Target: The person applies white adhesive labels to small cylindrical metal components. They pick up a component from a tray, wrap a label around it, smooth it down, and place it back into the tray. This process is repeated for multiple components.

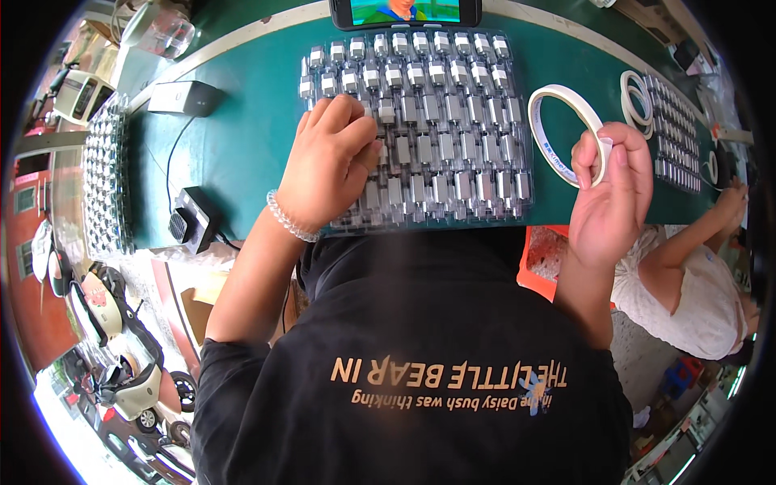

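A clear tray [526, 187] lies on the green counter [250, 129], its pockets filled with rows of silver parts [446, 147]; white strips show on the parts in the two far rows, while the near rows look mostly bare metal. The left hand [331, 153] is over the tray's left side, fingers curled and thumb drawn in; whether it pinches anything cannot be told, as its fingertips are partly hidden. The right hand's [616, 190] grip pinches a roll of white tape [558, 162] between thumb and fingers, just right of the tray. Similar filled trays stand at the counter's left end [124, 174] and far right [679, 183]. A clear jar [166, 32] sits far left, its contents unclear.
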The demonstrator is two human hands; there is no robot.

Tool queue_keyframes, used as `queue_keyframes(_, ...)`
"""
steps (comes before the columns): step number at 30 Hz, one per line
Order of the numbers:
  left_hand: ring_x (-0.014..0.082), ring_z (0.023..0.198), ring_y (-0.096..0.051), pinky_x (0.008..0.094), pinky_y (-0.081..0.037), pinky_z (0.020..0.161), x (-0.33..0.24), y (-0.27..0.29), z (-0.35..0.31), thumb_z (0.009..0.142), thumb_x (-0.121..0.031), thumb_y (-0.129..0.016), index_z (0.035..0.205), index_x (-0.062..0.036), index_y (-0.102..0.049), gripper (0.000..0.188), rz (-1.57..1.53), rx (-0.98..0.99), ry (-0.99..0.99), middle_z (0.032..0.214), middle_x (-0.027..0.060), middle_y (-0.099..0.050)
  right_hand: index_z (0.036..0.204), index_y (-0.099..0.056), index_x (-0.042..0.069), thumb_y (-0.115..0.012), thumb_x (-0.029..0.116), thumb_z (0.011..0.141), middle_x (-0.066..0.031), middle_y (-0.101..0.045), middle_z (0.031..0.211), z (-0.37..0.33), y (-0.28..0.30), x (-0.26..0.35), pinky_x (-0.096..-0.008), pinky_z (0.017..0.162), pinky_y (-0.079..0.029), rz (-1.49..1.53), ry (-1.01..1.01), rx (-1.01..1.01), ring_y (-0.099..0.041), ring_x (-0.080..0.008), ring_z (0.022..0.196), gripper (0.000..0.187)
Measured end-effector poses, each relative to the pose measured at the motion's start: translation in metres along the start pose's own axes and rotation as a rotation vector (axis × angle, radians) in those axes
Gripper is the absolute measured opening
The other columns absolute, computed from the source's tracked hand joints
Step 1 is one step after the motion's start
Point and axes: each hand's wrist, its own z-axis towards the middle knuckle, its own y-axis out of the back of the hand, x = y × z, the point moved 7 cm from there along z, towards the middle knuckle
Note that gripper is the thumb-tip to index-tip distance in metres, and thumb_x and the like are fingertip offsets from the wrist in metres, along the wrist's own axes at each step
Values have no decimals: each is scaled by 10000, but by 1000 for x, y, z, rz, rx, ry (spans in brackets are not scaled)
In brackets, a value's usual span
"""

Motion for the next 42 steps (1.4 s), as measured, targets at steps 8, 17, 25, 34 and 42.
queue_keyframes(8, 303, 937, -525, 406, -432, 831, -5, -10, 38, 752, -176, -695, 967, -57, -594, 266, 119, 66, 17, 950, 98, -539, 983, -527, -32, -404, 138, 954, -70, -492, 734, 0, -1, 3, -223, 568, -296, -15, -16, -1, -380, -95, 626, 211)
queue_keyframes(17, 310, 927, -529, 399, -446, 811, -13, -14, 42, 730, -103, -680, 958, -29, -571, 263, 40, 54, -29, 937, 114, -556, 969, -539, -32, -424, 130, 959, -56, -507, 726, -2, 0, -1, -210, 568, -308, -5, -17, 13, -384, -76, 616, 199)
queue_keyframes(25, 328, 792, -519, 401, -444, 736, -30, -17, 45, 711, 46, -636, 1010, -12, -536, 321, -107, 76, -217, 841, 129, -573, 1045, -560, -27, -480, 41, 949, -32, -531, 808, -7, -20, -10, -186, 609, -334, 19, -115, 179, -413, -43, 682, 142)
queue_keyframes(34, 74, 749, -445, 206, -377, 677, -71, 2, 33, 860, 57, -567, 1183, -16, -422, 361, -913, -73, 119, 895, 17, -512, 1029, -557, -33, -472, 43, 945, -35, -572, 861, -10, -43, 2, -208, 657, -407, -128, -99, 321, -493, -59, 736, 142)
queue_keyframes(42, 142, 607, -514, 259, -446, 564, -82, 3, 30, 782, 60, -638, 1105, -3, -543, 342, -556, -206, -19, 753, 52, -555, 1069, -537, -29, -462, -23, 901, -72, -551, 785, -14, -55, 3, -243, 596, -406, -250, -104, 354, -465, -92, 643, 185)
